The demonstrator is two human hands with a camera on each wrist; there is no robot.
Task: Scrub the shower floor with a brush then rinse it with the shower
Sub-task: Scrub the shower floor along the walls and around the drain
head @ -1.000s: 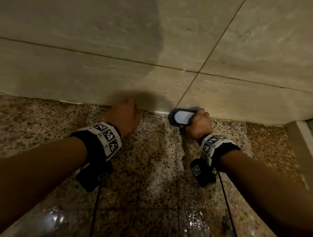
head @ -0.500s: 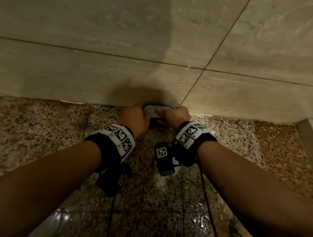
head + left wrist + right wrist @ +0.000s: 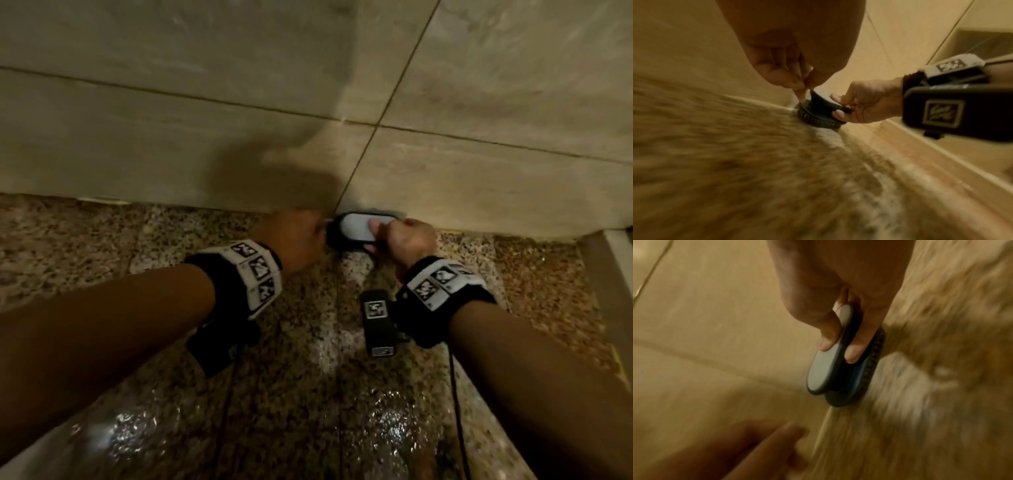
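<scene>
Two hands at work: both are sitting low at the foot of the wall (image 3: 171, 144), where it meets the floor (image 3: 308, 394).
Step in hand: scrubbing is going on, by my reading; rinsing is not yet begun, and no shower head is showing in any view.
Brush: the brush (image 3: 358, 230) is lying bristles-down on the speckled stone, right against the base of the wall, close beside a grout line.
Right hand: the right hand (image 3: 409, 241) is gripping the brush handle, thumb lying on its pale grey top, fingers curling underneath into the gap above the bristle base, as the right wrist view is showing.
Left hand: the left hand (image 3: 294, 240) is sitting just beside the brush's left end; in the left wrist view its fingers (image 3: 800, 93) are pointing down, bunched, and seeming to be touching the front tip of the brush, though I cannot tell whether they are pinching it or only steadying it.
Floor state: wet patches are glistening nearer the camera, and a paler, foamy-looking smear is lying just in front of the brush.
Blur: both wrist views are streaking, suggesting quick strokes.
Next move, as a judgement: it is calling for firm downward pressure and short strokes along the wall edge, keeping the bristles flat so that they are reaching into the joint, then working outward across the remaining stone.
</scene>
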